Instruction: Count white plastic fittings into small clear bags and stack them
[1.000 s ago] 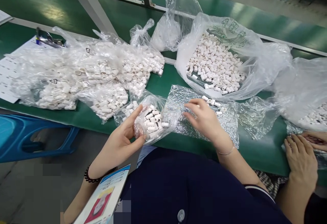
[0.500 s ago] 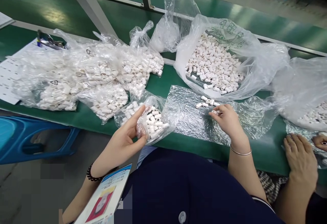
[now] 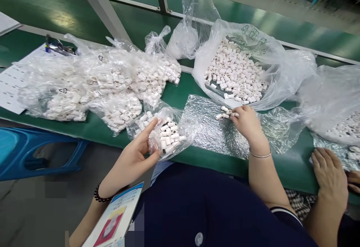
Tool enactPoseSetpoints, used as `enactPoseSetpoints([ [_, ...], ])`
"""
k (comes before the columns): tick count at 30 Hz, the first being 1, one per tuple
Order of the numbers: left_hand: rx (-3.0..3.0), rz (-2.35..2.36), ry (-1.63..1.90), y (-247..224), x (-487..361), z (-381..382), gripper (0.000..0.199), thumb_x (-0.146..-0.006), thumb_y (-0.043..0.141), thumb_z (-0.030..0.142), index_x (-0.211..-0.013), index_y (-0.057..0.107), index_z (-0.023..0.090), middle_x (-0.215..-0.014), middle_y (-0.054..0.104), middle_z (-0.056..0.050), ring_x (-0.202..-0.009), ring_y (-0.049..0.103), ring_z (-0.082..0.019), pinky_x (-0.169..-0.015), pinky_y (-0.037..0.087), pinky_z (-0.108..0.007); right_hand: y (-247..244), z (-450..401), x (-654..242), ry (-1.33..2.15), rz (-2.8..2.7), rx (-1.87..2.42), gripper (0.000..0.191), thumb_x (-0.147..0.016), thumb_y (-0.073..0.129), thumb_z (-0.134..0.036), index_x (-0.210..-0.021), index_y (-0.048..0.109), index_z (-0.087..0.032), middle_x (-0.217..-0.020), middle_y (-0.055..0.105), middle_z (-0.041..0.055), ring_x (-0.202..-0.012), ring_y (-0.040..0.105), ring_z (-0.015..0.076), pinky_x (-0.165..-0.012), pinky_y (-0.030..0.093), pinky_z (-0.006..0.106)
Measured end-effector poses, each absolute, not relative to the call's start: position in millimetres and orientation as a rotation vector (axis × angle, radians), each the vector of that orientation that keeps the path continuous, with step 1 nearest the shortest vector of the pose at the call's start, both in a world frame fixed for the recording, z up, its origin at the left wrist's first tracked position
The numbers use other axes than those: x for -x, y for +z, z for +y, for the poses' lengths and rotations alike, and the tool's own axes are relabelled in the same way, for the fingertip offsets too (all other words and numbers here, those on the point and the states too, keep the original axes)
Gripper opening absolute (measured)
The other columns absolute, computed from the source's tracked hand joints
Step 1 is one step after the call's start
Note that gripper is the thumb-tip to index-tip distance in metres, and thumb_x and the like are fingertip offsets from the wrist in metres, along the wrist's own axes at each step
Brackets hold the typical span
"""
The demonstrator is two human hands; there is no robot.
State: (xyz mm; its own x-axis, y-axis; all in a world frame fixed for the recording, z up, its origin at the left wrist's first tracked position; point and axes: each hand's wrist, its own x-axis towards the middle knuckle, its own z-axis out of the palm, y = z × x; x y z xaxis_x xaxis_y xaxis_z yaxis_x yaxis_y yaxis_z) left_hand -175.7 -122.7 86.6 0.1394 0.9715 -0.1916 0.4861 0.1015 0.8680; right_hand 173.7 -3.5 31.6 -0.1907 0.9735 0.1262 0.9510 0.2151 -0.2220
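Observation:
My left hand grips the side of a clear plastic bag, thumb and fingers curled around the film. Inside its open mouth lie many short white tube fittings. To the right, my right hand reaches over a silvery foil-like sheet, fingertips pinched on a white fitting beside a small loose cluster of fittings. Part of that cluster is hidden by the fingers. Just beyond stands a large open bag heaped with the same white fittings.
Filled clear bags crowd the green table on the left, beside printed paper. A co-worker's hand rests at the right edge near another bag. A blue stool stands below left.
My right hand has moved slightly up and left to the loose fittings. My left hand keeps its hold on the bag. The co-worker's far hand has shifted downward.

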Motion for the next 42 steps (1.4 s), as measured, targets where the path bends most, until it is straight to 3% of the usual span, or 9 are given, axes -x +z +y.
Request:
enactPoseSetpoints([
  [4,-1.534,1.454,0.665,85.3,173.5,-119.8,0.074,-0.095,0.055,0.04,-0.16,0.02,0.035,-0.136,0.059,-0.01,-0.061,0.047,-0.012,-0.052,0.045,-0.025,13.2,9.2,-197.1,0.229,-2.263,1.911,0.033,-0.085,0.065,-0.02,-0.116,0.071,-0.015,-0.106,0.062,0.0151,-0.102,0.058,0.0334,-0.095,0.049,0.049],
  [10,-1.53,1.45,0.686,86.0,174.1,-120.2,0.074,-0.095,0.054,0.039,-0.16,0.019,0.036,-0.147,0.052,-0.009,-0.068,0.054,-0.013,-0.057,0.051,-0.026,21.8,5.8,-193.5,0.338,-2.139,1.907,0.026,-0.085,0.062,-0.018,-0.109,0.073,-0.016,-0.101,0.064,0.013,-0.097,0.063,0.0297,-0.092,0.052,0.047],
  [15,-1.513,1.444,0.676,86.0,172.2,-119.5,0.075,-0.094,0.056,0.039,-0.16,0.02,0.037,-0.158,0.04,-0.009,-0.075,0.058,-0.015,-0.059,0.053,-0.026,63.2,-29.7,-140.9,0.292,-1.971,1.361,0.028,-0.096,0.057,-0.03,-0.122,0.066,-0.025,-0.108,0.061,0.01,-0.09,0.063,0.0217,-0.08,0.059,0.041],
  [19,-1.477,1.446,0.681,89.5,168.1,-117.3,0.075,-0.094,0.055,0.041,-0.16,0.02,0.035,-0.163,0.033,-0.009,-0.082,0.06,-0.016,-0.061,0.054,-0.024,77.7,-51.0,-88.4,0.363,-2.212,0.891,0.029,-0.1,0.055,-0.03,-0.128,0.061,-0.025,-0.124,0.058,0.0124,-0.111,0.06,0.0228,-0.09,0.058,0.04],
  [24,-1.504,1.478,0.666,90.7,172.2,-120.1,0.077,-0.093,0.057,0.042,-0.16,0.018,0.035,-0.127,0.064,-0.01,-0.064,0.051,-0.014,-0.053,0.048,-0.025,50.4,-21.6,-123.5,0.267,-2.305,1.319,0.025,-0.097,0.055,-0.024,-0.12,0.066,-0.022,-0.118,0.059,0.0137,-0.112,0.057,0.0304,-0.089,0.056,0.051],
  [27,-1.527,1.451,0.659,88.7,174.4,-121.6,0.075,-0.095,0.054,0.041,-0.161,0.017,0.033,-0.1,0.069,-0.007,-0.059,0.045,-0.012,-0.05,0.043,-0.023,23.8,2.0,-161.3,0.161,-2.311,1.614,0.023,-0.09,0.063,-0.024,-0.111,0.07,-0.021,-0.107,0.059,0.015,-0.101,0.058,0.0338,-0.08,0.057,0.052],
  [34,-1.524,1.45,0.669,88.8,172.4,-120.0,0.076,-0.095,0.054,0.04,-0.161,0.016,0.034,-0.148,0.052,-0.01,-0.057,0.042,-0.009,-0.047,0.042,-0.023,-0.2,6.3,-180.2,0.23,-2.283,1.618,0.013,-0.091,0.061,-0.026,-0.094,0.07,-0.017,-0.088,0.058,0.0117,-0.066,0.057,0.0201,-0.064,0.056,0.039],
  [38,-1.505,1.452,0.707,90.3,170.2,-119.7,0.075,-0.093,0.056,0.038,-0.159,0.021,0.036,-0.162,0.035,-0.008,-0.069,0.056,-0.013,-0.057,0.052,-0.026,37.9,-10.8,-160.9,0.21,-2.029,1.413,0.016,-0.095,0.06,-0.029,-0.105,0.067,-0.019,-0.102,0.059,0.0127,-0.076,0.063,0.0207,-0.069,0.061,0.038],
  [42,-1.465,1.427,0.726,91.3,166.7,-119.0,0.075,-0.093,0.056,0.035,-0.16,0.023,0.031,-0.165,0.029,-0.011,-0.079,0.062,-0.015,-0.066,0.058,-0.027,78.5,-41.4,-113.2,0.116,-1.8,1.001,0.032,-0.091,0.067,-0.019,-0.122,0.062,-0.029,-0.114,0.057,0.0083,-0.102,0.064,0.0223,-0.081,0.064,0.039],
])
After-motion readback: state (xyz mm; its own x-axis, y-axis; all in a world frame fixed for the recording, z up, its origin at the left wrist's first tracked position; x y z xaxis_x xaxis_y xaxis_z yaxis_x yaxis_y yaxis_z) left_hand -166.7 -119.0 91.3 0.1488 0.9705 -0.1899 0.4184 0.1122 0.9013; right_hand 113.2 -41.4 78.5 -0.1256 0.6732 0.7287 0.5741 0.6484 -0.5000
